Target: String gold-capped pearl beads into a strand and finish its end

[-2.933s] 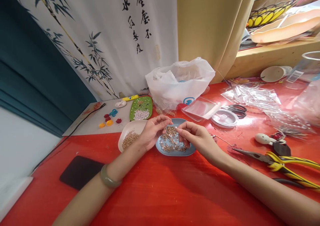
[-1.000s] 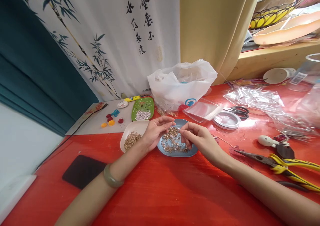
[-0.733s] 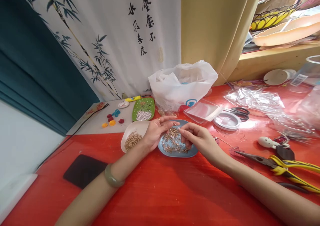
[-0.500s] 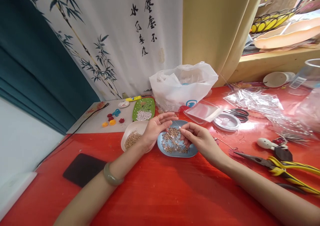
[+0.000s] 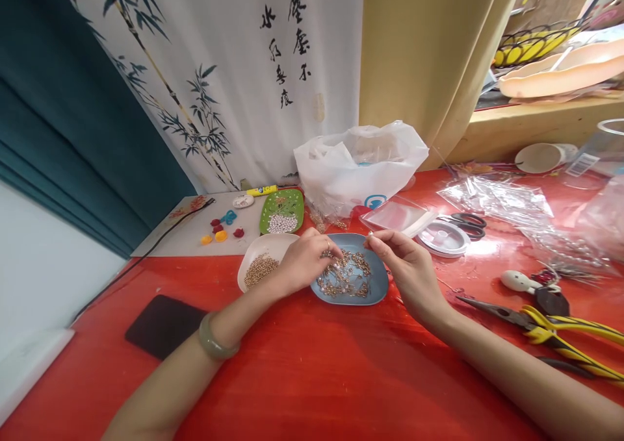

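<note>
The right hand (image 5: 412, 269) pinches a small bead (image 5: 370, 234) near one o'clock on the blue tray (image 5: 376, 289). The left hand (image 5: 308, 259) dips over its ten o'clock side; whether that grip holds anything, I cannot tell. A white bowl (image 5: 271, 244) sits at nine o'clock.
</note>
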